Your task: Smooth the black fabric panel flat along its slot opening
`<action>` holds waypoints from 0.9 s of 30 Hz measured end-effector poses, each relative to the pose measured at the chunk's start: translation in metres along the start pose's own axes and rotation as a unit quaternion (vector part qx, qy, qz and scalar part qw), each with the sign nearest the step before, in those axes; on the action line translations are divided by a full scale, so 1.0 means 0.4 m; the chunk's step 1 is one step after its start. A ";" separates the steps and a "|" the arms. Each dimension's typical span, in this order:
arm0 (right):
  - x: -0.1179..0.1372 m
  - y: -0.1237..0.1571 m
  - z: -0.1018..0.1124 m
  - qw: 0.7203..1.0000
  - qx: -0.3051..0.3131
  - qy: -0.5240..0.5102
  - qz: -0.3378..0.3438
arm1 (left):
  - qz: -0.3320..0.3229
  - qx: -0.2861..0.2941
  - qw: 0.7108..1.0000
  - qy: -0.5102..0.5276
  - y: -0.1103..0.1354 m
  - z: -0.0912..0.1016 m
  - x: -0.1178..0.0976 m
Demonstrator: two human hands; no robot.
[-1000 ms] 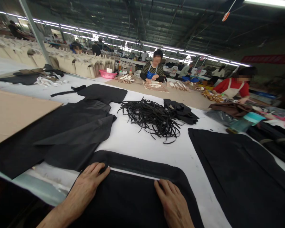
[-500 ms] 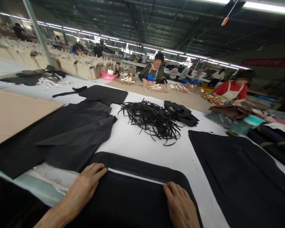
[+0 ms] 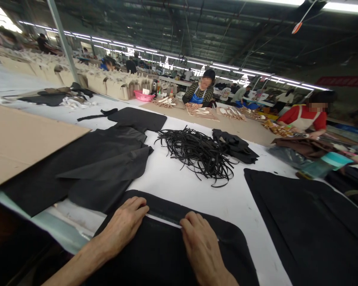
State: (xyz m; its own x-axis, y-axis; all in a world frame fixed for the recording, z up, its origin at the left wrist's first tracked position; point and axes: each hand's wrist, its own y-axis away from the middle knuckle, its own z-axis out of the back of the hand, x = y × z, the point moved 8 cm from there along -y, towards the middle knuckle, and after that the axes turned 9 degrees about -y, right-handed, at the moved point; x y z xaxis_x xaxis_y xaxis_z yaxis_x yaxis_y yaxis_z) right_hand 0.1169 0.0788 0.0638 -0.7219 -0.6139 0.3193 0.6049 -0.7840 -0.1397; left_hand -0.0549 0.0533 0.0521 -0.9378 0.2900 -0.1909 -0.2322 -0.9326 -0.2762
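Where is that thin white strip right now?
In the head view, the white strip is in the lower middle, on the black panel, most of what shows running between the left hand and the right hand.

Bright tube lights (image 3: 346,7) overhead — dim roof (image 3: 214,35) — blurry far left

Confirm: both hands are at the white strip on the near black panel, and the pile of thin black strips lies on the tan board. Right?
Not quite: the head view shows the pile of thin black strips lying on the white tabletop, not the tan board. The left hand and right hand are indeed at the white strip on the near black panel.
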 end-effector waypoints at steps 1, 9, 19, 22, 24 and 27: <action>0.017 -0.020 -0.009 1.000 0.007 -0.010 0.007 | -0.003 0.007 1.000 0.003 -0.006 -0.006 -0.001; 0.083 -0.097 -0.110 0.997 0.009 0.022 0.076 | 0.007 0.022 0.999 0.030 -0.012 -0.045 0.007; 0.099 -0.089 -0.122 0.990 -0.004 0.056 0.127 | 0.007 -0.001 0.999 0.039 -0.002 -0.041 0.008; 0.090 -0.094 -0.123 0.992 -0.018 0.045 0.114 | 0.007 0.002 0.999 0.034 0.000 -0.044 0.009; 0.081 -0.098 -0.123 0.994 -0.028 0.032 0.104 | 0.006 0.001 1.000 0.029 -0.001 -0.044 0.008; 0.073 -0.104 -0.118 0.995 -0.030 0.008 0.098 | 0.005 -0.013 1.000 0.014 -0.004 -0.040 0.007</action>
State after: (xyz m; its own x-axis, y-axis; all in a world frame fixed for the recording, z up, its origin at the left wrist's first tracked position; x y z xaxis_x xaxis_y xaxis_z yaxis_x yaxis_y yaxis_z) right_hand 0.0546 0.0892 0.0347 -0.5974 -0.7566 0.2657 0.7141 -0.6527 -0.2530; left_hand -0.0532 0.0592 0.0370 -0.9325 0.2873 -0.2189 -0.2162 -0.9295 -0.2988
